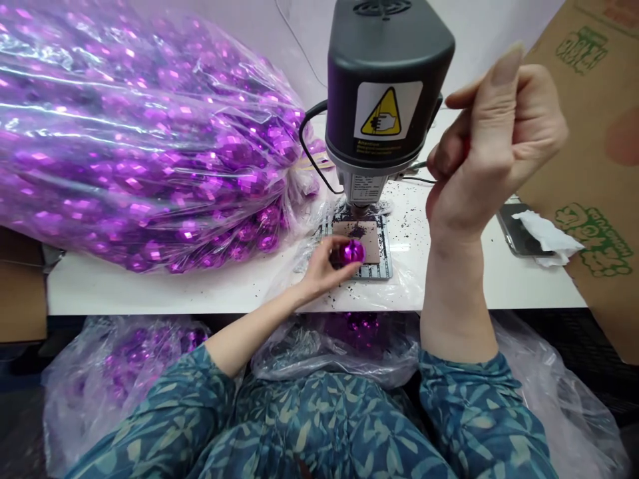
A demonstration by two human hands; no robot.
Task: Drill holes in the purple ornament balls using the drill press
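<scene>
Shavings [356,231] already strewn; ball [353,251] pinched by left hand [323,267] at the drill's [389,60] six o'clock; right hand [499,140] curled, hold unclear.

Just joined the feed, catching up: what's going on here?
The person's left hand holds a shiny purple ball at the base of a benchtop machine. The right hand is raised beside the machine, fingers curled; its grip is mostly hidden. Dark flecks litter the white table; a big bag of purple pieces lies left.
</scene>
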